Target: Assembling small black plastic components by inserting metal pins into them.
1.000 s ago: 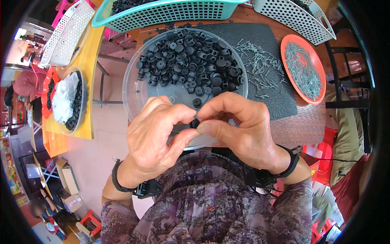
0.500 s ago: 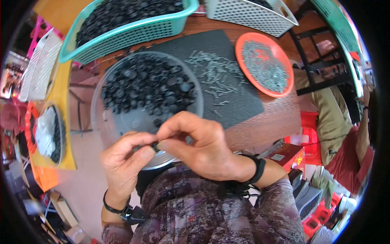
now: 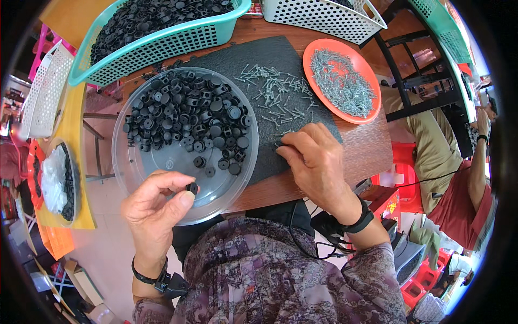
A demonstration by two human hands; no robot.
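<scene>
My left hand (image 3: 156, 208) pinches a small black round plastic part (image 3: 191, 187) between thumb and fingertips, over the near rim of a clear round tray (image 3: 127, 170). Many more black parts (image 3: 189, 116) lie heaped in that tray. My right hand (image 3: 315, 162) rests on a black mat (image 3: 270, 56), its fingertips down among loose small metal screws (image 3: 272, 97). Whether it grips a screw is hidden by the fingers.
An orange plate (image 3: 318, 46) full of screws sits at the mat's right. A teal basket (image 3: 178, 40) of black parts and a white basket (image 3: 324, 19) stand behind. Another person sits at the right (image 3: 458, 178). A side table at left holds a bowl (image 3: 59, 183).
My hands were together working one black part. Now they are apart: the left keeps the part, the right has moved out to the screws on the mat.
</scene>
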